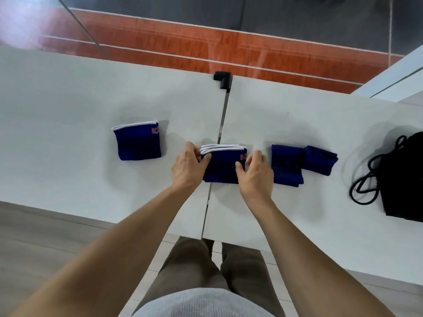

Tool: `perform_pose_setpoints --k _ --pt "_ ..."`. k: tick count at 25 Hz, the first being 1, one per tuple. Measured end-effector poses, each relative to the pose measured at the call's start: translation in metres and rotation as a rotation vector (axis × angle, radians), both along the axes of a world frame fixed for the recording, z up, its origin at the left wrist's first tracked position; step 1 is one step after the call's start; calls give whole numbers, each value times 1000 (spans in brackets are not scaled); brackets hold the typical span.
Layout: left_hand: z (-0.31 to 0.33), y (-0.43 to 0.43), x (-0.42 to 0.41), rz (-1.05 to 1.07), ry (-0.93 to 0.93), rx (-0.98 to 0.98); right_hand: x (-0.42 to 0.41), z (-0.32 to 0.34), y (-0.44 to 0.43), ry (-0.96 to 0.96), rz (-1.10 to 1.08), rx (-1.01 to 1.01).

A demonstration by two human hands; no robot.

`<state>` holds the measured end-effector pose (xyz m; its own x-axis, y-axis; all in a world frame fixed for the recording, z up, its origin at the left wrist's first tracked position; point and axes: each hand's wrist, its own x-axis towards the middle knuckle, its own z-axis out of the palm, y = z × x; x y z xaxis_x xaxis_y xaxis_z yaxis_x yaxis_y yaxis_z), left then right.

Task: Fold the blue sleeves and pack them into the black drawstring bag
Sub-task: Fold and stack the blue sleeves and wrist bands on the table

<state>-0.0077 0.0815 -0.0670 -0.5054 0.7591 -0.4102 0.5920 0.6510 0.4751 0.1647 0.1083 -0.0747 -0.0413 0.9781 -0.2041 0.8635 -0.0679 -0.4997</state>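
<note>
The middle blue sleeve (pixel 223 170) lies folded on the white table (pixel 68 106), straddling the seam where a second white table (pixel 297 110) butts against it. Its white-trimmed layers are stacked along the far edge. The left hand (pixel 186 167) pinches the sleeve's left edge, with the thumb lying on top of the fabric and the other fingers curled round the edge just below the white trim. The right hand (pixel 256 173) grips the right edge, its thumb pressed onto the cloth near the orange logo and its fingers curled together against the side. Whether those fingertips reach under the fabric cannot be told.

A left blue sleeve (pixel 137 141) lies folded and flat on the first table, well apart from the hands. On the second table a third blue sleeve (pixel 287 165) lies folded just beside the right hand. A fourth blue sleeve (pixel 320 162), slightly tilted, sits right against its far side. The black drawstring bag (pixel 405 179) lies flat at the right edge of the view, partly cut off, with its black cord (pixel 364 186) looped loosely on the table beside it. A black corner guard (pixel 223 80) caps the far end of the seam.
</note>
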Motion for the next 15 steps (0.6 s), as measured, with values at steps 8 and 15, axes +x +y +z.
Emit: perform_pose_setpoints --k 8,15 --pt "-5 -48 -83 -51 352 50 12 -11 -55 -186 469 104" --pt "1 -76 -79 -333 387 -167 9 -5 -33 -266 392 35"
